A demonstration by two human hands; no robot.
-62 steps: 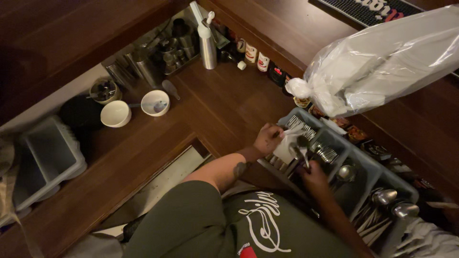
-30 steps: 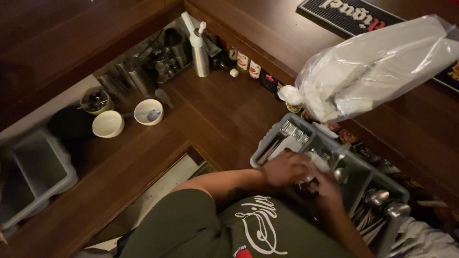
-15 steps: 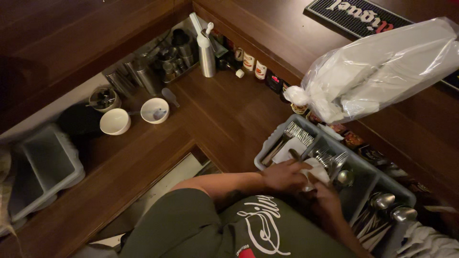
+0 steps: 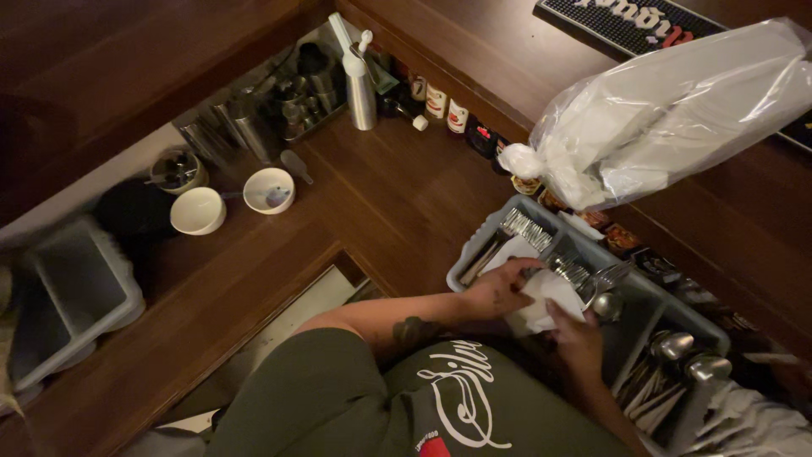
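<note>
Crumpled white cloth (image 4: 545, 298), soft and bunched, gripped by left hand (image 4: 495, 288) and right hand (image 4: 575, 334) over grey plastic cutlery tray (image 4: 474, 247).

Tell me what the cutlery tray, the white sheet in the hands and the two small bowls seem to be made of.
Cutlery tray: likely grey plastic, matte, moulded dividers. White sheet: probably a paper napkin or cloth; soft, creased. Two small bowls: probably glazed ceramic; white, smooth, slightly shiny.

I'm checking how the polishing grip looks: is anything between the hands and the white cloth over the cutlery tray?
Nothing visible. The left hand and right hand both grip the white cloth directly, wrapped around cutlery above the grey tray.
</note>
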